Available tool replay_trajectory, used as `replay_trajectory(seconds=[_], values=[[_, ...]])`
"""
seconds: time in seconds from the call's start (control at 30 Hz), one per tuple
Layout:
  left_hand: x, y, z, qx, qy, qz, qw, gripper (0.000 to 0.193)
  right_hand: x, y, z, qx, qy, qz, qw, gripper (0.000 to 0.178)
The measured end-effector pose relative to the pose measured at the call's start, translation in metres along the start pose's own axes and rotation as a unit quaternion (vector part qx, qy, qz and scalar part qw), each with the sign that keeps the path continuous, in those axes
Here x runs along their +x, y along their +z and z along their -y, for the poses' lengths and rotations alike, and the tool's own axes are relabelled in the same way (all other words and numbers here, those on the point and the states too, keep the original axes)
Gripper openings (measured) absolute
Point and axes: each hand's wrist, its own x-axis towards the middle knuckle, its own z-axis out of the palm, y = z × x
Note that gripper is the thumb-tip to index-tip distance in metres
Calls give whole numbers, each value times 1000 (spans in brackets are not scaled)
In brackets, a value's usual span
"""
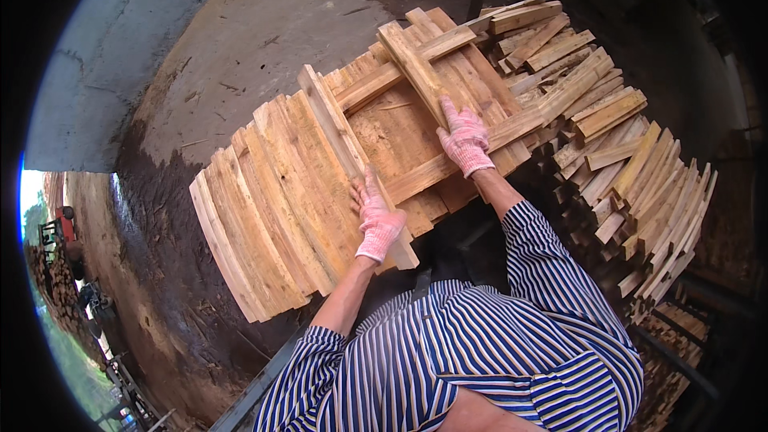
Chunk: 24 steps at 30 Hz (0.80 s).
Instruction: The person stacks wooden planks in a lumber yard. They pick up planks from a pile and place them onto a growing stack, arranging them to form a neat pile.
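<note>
Here, left hand (378, 220) on wooden slat (344, 140), right hand (464, 140) on second slat (416, 72)

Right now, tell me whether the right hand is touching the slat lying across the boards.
Touching. The head view shows the gloved right hand laid flat on the slat, fingers pressed along its lower end with no gap, on top of the boards.

We see pink-and-white knit gloves on our left hand (378, 220) and right hand (464, 140). Under our fingers the wooden slats (276, 200) are pale tan. Behind them, our shirt (480, 352) has blue and white stripes.
</note>
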Motion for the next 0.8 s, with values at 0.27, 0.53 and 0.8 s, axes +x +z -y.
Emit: replay_trajectory(seconds=[0.27, 0.53, 0.8], values=[[-12, 13, 48, -124, 24, -277, 953, 98, -85, -1, 71, 150, -8, 52, 987, 80], [-8, 4, 189, 97, 17, -165, 981, 52, -110, 48, 154, 140, -113, 130, 975, 65], [23, -32, 192, -648, -18, -106, 754, 41, 17, 19, 17, -52, 34, -70, 996, 83]])
